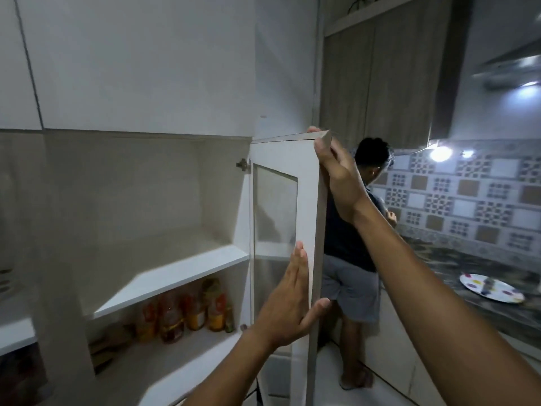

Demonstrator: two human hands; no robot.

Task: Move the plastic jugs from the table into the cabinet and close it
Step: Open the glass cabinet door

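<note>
The left hand (pixel 288 300) is laid flat against the inner face of the open cabinet door (pixel 310 218), low on its free edge, with the fingers straight and together and the thumb hooked round the edge; its grip is open, pressed on the door rather than clamped. Higher up, the right hand (pixel 336 174) is closed over the door's top free corner, fingers wrapped over the top edge, so that its grip is clamped on the door. The door, white-framed with a glass pane, is seen swung out from its hinge (pixel 243 164) at the cabinet's (pixel 146 177) right side. Inside the cabinet, the upper shelf (pixel 172 278) is seen bare, and a cluster of bottles (pixel 187 312) with orange and red contents is stood on the lower shelf toward its back right corner. No plastic jug can be made out in this view, and the picture is blurred. Beyond the door a second person (pixel 351 244) in a dark shirt and grey shorts is seen from behind, beside a dark bench (pixel 468 268) on which a white plate (pixel 491 288) with coloured spots is set near the front edge.
</note>
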